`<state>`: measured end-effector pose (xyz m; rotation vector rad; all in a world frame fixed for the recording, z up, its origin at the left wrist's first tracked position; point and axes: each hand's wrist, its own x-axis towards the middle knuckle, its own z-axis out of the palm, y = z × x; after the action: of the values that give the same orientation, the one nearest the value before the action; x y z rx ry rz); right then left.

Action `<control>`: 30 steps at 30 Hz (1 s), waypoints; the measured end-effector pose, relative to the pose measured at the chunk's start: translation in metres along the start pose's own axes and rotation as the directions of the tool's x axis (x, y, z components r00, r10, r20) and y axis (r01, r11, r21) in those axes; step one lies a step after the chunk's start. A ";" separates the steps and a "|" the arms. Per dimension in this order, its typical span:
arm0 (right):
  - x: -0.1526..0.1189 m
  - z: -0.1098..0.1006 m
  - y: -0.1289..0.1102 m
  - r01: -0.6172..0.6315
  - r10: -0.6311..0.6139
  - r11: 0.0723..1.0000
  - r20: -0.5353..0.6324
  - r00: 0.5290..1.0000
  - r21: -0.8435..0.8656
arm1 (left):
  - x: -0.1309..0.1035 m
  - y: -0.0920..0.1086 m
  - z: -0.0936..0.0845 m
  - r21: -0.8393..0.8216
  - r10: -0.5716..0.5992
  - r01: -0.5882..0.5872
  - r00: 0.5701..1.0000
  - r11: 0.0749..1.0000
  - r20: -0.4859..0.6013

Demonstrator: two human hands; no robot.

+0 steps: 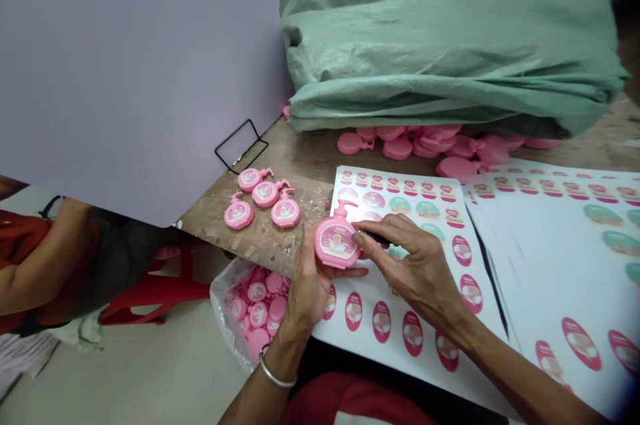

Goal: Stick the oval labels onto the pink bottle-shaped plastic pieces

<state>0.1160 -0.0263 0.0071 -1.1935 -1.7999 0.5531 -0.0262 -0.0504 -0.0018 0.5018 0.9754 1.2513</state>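
A pink toy pump bottle (338, 242) with a round baby-picture label on its front is upright in my left hand (313, 285), with the fingers closed around its left side and base. The thumb of my right hand (407, 258) presses at the right edge of the label. Between the fingers of that hand is a slim dark tool (375, 236), mostly covered, so its kind is unclear. Beneath both hands lies a white sticker sheet (367, 308) printed with pink oval and green labels. Left of the hands, several labelled pink pump bottles (286, 213) rest on the table.
A large green sack (450, 32) stands at the back, with several unlabelled pink bottles (399, 147) before it. More sticker sheets (530, 258) lie right. A plastic-lined container (227, 305) of pink pieces is below left. Beyond a grey panel (140, 65), another person's arm (55, 265) shows.
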 end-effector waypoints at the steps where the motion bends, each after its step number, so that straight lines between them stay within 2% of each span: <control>1: 0.000 0.000 0.001 0.015 -0.015 1.000 0.001 1.000 -0.025 | 0.000 0.000 0.000 0.029 0.017 -0.017 1.000 0.999 0.008; 4: -0.002 -0.001 0.004 0.072 -0.065 0.972 0.036 0.997 -0.223 | -0.001 -0.003 0.001 0.148 0.096 -0.094 0.995 0.984 -0.010; 7: -0.003 0.001 0.006 0.007 -0.013 0.906 -0.011 1.000 -0.424 | -0.001 -0.007 0.004 0.245 0.180 -0.155 0.980 0.957 -0.084; 9: -0.004 0.007 0.003 -0.074 0.048 0.929 -0.079 0.996 -0.363 | -0.002 -0.009 0.007 0.314 0.208 -0.160 0.970 0.936 -0.125; 12: -0.001 0.017 0.003 -0.130 0.118 0.977 -0.078 0.990 -0.171 | -0.003 -0.011 0.008 0.422 0.225 -0.132 0.958 0.897 -0.178; 14: 0.006 0.015 0.018 -0.177 0.165 0.969 -0.084 0.983 -0.174 | 0.001 -0.010 0.001 0.471 0.219 -0.109 0.958 0.875 -0.185; 16: 0.017 -0.004 0.047 -0.237 0.208 0.934 -0.130 0.969 -0.267 | 0.012 -0.006 -0.014 0.535 0.234 -0.099 0.954 0.839 -0.190; 17: 0.023 -0.020 0.064 -0.268 0.232 0.906 -0.145 0.962 -0.328 | 0.020 -0.003 -0.023 0.623 0.293 -0.099 0.931 0.776 -0.216; 18: 0.029 -0.038 0.082 -0.332 0.287 0.850 -0.168 0.943 -0.410 | 0.029 0.000 -0.033 0.733 0.394 -0.097 0.886 0.673 -0.245; 20: 0.042 -0.077 0.117 -0.492 0.454 0.616 -0.234 0.860 -0.615 | 0.047 0.009 -0.051 0.860 0.528 -0.115 0.827 0.496 -0.194; 21: 0.048 -0.094 0.132 -0.507 0.481 0.572 -0.238 0.844 -0.644 | 0.055 0.014 -0.058 0.899 0.563 -0.121 0.811 0.422 -0.156; 24: 0.066 -0.129 0.167 -0.457 0.514 0.549 -0.149 0.845 -0.700 | 0.069 0.026 -0.064 0.973 0.626 -0.129 0.780 0.194 -0.021; 27: 0.080 -0.141 0.186 -0.387 0.539 0.565 -0.029 0.842 -0.728 | 0.067 0.033 -0.059 0.991 0.719 -0.129 0.685 -0.035 0.115; 28: 0.083 -0.142 0.191 -0.373 0.544 0.565 -0.008 0.839 -0.736 | 0.064 0.033 -0.057 0.988 0.748 -0.138 0.647 -0.074 0.147; 30: 0.086 -0.143 0.196 -0.351 0.542 0.560 0.011 0.841 -0.751 | 0.057 0.033 -0.053 0.977 0.791 -0.195 0.583 -0.082 0.183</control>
<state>0.3229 0.1221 -0.0292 -2.2878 -1.9848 0.2430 -0.0882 0.0032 -0.0233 1.9166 2.2320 1.2730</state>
